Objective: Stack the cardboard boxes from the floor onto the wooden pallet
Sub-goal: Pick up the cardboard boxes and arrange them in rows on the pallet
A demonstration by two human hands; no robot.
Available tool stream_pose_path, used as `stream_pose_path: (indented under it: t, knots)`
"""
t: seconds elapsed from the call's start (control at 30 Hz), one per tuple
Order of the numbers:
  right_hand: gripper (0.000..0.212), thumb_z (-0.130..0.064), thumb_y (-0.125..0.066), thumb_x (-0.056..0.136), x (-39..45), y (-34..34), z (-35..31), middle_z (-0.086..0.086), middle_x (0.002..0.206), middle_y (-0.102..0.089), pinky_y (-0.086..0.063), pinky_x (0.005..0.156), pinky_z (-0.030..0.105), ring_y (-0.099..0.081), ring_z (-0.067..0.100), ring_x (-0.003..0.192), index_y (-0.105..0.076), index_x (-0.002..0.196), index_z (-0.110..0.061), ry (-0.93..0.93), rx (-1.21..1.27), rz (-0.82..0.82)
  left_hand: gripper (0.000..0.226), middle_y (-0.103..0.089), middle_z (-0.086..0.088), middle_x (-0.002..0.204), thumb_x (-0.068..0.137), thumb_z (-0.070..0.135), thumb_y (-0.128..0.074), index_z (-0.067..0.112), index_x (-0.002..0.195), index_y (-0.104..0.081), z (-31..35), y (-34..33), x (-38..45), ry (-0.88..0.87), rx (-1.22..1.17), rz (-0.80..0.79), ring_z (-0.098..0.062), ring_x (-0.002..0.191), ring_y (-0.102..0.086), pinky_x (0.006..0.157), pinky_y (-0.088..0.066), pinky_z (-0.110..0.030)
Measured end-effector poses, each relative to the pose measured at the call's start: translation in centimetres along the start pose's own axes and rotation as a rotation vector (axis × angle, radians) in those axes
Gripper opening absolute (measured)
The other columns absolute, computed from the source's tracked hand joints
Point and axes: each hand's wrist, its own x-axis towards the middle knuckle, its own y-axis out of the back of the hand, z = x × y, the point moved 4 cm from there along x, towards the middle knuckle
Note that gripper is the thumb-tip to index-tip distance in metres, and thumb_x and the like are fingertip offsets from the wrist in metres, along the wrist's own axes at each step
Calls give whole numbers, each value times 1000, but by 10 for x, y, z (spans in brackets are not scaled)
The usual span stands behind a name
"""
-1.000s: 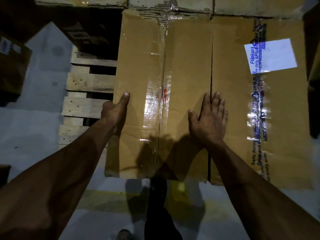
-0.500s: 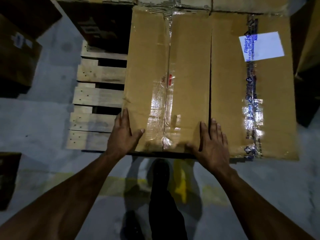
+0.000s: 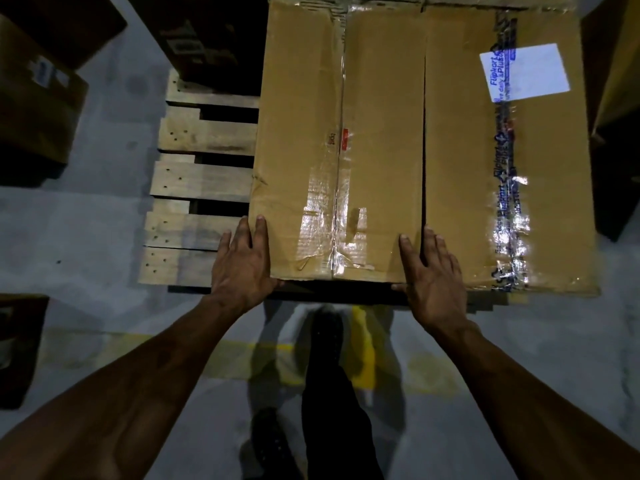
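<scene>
The floor (image 3: 86, 237) is bare grey concrete, dimly lit, with darker stains. A worn yellow painted line (image 3: 242, 358) crosses it near the bottom. Deep shadow fills the far left and right edges, and a bright glare falls toward the upper right.

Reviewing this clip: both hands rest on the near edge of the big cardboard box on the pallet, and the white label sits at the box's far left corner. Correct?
Not quite. The head view shows the white label at the far right corner of the cardboard box, not the far left. The rest holds: the left hand and right hand both rest on its near edge, on the wooden pallet.
</scene>
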Motion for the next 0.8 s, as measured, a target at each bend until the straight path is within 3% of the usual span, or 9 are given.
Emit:
stream_pose_path:
  t: [0.2, 0.53, 0.8]
  knots:
    - [77, -34, -60, 98, -6, 3, 2, 12, 168, -1, -11, 122, 45, -4, 32, 155, -15, 160, -26, 22, 38, 66, 121, -6, -27, 163, 82, 66, -64, 7, 157, 10, 5, 4, -2, 1, 6, 24, -35, 153, -13, 123, 0, -46]
    - [75, -20, -60, 98, -5, 0, 1, 14, 167, -1, -9, 122, 46, -3, 34, 154, -19, 160, -21, 16, -3, 89, 117, -1, -30, 162, 85, 52, -69, 4, 157, 9, 14, 1, -4, 19, -76, 32, -41, 151, -10, 124, -6, -41]
    - [78, -32, -51, 102, -4, -8, 4, 10, 159, 25, 5, 120, 43, 19, 26, 149, 0, 161, -23, 15, -32, 58, 114, 4, -30, 163, 88, 48, -66, 4, 156, 15, 15, 0, -3, 53, -22, 6, -40, 152, -8, 124, -6, -40]
